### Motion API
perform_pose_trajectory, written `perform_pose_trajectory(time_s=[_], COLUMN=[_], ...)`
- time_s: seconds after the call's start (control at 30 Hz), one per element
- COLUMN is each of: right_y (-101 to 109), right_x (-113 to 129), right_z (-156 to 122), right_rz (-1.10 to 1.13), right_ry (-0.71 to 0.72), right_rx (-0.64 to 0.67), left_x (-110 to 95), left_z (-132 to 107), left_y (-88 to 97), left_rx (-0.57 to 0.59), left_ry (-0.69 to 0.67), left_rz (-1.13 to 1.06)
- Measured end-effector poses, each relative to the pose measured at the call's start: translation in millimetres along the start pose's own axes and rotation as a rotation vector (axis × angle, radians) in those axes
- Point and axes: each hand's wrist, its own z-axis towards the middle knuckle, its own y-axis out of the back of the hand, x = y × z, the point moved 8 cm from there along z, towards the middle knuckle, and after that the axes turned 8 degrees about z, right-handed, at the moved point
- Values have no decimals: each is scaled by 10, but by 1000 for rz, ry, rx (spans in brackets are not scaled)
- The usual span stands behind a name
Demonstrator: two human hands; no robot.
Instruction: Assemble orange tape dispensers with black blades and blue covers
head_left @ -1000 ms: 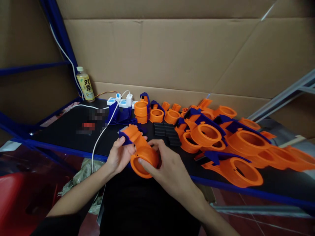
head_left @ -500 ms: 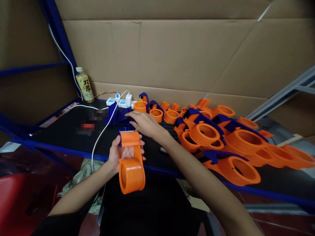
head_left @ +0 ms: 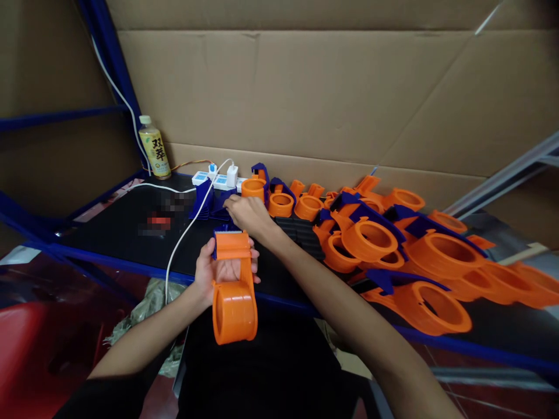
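An orange tape dispenser (head_left: 236, 311) rests in my left hand (head_left: 205, 273), whose fingers are wrapped round its frame from behind. Its round hub points down toward my lap, and a toothed cutting edge (head_left: 229, 233) runs along its top. Dark blue plastic shows behind that edge. Just above and to the right, my right hand (head_left: 252, 216) has its fingers curled at the dark blue plastic parts (head_left: 223, 206) on the table. Whatever its fingertips pinch is hidden. Beside these parts stands another stack of blue pieces (head_left: 201, 199).
Several orange and blue tape dispensers (head_left: 371, 238) lie heaped on the right of the black tabletop (head_left: 117, 215). A white power strip (head_left: 220, 180) and a yellow-labelled bottle (head_left: 155, 150) stand at the back. A white cable (head_left: 177, 244) hangs over the front edge. Cardboard (head_left: 297, 93) walls the rear.
My right hand's fingers, stretched out before, have curled in at the blue parts. My left hand keeps the dispenser in nearly the same place. The view has shifted slightly.
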Motion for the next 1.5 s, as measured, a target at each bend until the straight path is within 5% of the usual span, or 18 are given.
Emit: perform_pose_trajectory(time_s=[0.27, 0.43, 0.6, 0.73, 0.87, 0.97, 1.17, 1.27, 1.5], right_y=[337, 724, 992, 950, 699, 621, 914, 869, 542], right_x=[-25, -14, -27, -92, -68, -35, 124, 243, 98], right_z=[-214, -568, -1112, -1660, -1872, -1872, -1868, -1820, -1735], right_rz=[128, 522, 791, 1115, 1348, 1310, 528, 303, 545], right_ry=[-27, 19, -179, -414, -531, -562, -414, -276, -286], right_rx=[-182, -454, -645, -831, -753, -636, -590, -502, -379], left_x=[2, -15, -26, -67, -90, -94, -57, -16, 18], left_z=[-21, -37, -44, -36, -34, -32, -5, -9, -36], left_y=[18, 16, 20, -10, -40, 2, 78, 114, 153], left_rx=[-12, -11, -26, -52, -45, -76, -126, -151, -190], left_ry=[-36, -76, -120, -184, -218, -226, -196, -167, -162], left_rz=[7, 44, 94, 162, 213, 208, 197, 205, 214])
